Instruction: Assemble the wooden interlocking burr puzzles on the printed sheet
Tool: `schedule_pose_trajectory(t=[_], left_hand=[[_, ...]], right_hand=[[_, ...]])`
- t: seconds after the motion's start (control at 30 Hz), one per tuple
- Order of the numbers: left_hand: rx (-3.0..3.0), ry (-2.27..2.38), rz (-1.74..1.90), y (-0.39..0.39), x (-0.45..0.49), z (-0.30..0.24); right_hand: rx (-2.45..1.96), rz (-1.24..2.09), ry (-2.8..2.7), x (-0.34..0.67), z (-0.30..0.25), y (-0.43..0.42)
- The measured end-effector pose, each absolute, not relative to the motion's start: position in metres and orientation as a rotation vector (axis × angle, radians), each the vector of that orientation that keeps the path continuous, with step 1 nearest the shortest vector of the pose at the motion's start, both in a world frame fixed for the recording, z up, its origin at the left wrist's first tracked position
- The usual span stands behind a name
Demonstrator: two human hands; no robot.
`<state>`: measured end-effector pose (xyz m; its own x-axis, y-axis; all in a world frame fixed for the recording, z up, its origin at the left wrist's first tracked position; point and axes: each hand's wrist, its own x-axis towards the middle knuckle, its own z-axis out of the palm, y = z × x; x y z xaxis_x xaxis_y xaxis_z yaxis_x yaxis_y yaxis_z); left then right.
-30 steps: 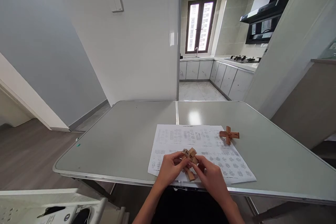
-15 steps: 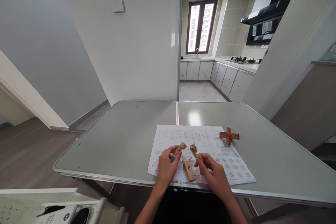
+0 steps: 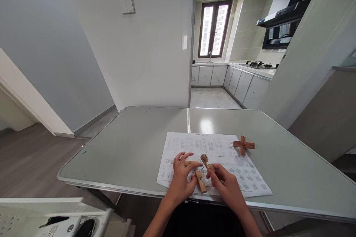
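Observation:
My right hand (image 3: 226,183) pinches a notched wooden puzzle piece (image 3: 204,159) between thumb and fingers, its marked end pointing up and left. My left hand (image 3: 182,177) is open, fingers spread and thumb apart. Under those fingers a second wooden puzzle piece (image 3: 191,162) shows in part, apparently lying on the paper. A third notched piece (image 3: 200,182) lies between my hands near the table's front edge, close to my left thumb. Beneath everything is a printed paper sheet (image 3: 178,140) with rows of small diagrams.
A reddish-brown wooden cross puzzle (image 3: 243,145) sits at the sheet's right edge. The grey-green folding table (image 3: 125,148) has a metal rim and a centre seam. At lower left stands a white plastic basket (image 3: 41,203) with items inside. Beyond the table, a doorway opens to a kitchen.
My left hand has let go of its wooden piece and its fingers have spread. The piece is now lower, under the fingers. My right hand keeps its piece almost unmoved.

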<state>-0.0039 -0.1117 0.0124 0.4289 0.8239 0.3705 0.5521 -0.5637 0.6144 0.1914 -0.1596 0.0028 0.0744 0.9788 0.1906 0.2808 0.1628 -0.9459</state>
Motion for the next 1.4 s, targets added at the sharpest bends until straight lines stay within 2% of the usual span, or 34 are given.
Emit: schedule_pose_trajectory(t=[0.53,0.8,1.4], left_hand=[[2.205,1.023,0.799,-0.113,-0.004,0.014],[1.965,1.091,0.982,-0.114,-0.005,0.019],[1.502,1.065,0.992,-0.106,-0.002,0.013]], right_hand=[[-1.338,0.808,-1.285,0.192,-0.003,-0.157],[-1.354,0.715,-1.09,0.197,-0.01,-0.157],[-1.283,0.772,-1.307,0.196,0.001,-0.16]])
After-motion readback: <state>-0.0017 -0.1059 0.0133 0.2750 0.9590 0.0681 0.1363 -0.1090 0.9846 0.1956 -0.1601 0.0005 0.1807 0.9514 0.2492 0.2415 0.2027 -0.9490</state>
